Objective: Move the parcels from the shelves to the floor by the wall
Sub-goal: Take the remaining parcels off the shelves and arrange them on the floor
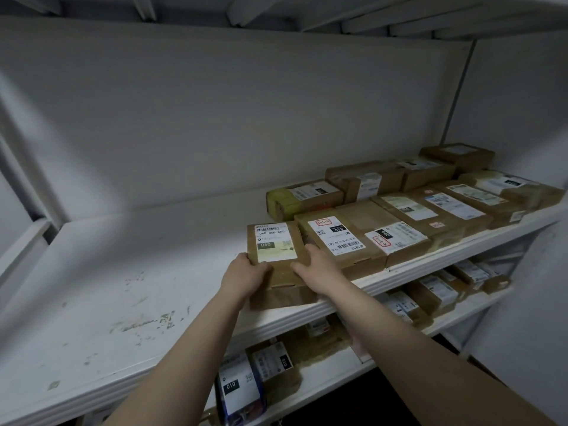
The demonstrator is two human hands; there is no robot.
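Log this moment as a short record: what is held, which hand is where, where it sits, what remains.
held: 060 parcel
grip: left hand on its left edge, right hand on its right edge
place: front edge of the shelf, leftmost in the row
neighbour: 010 parcel, just to its right
remaining: more parcels behind and to the right; lower parcels below

We have open room over the bare left stretch of the shelf, up to the back wall. To the right, the leftmost parcel sits just beside a packed block of parcels that fills the right half; the shelf above caps the height.
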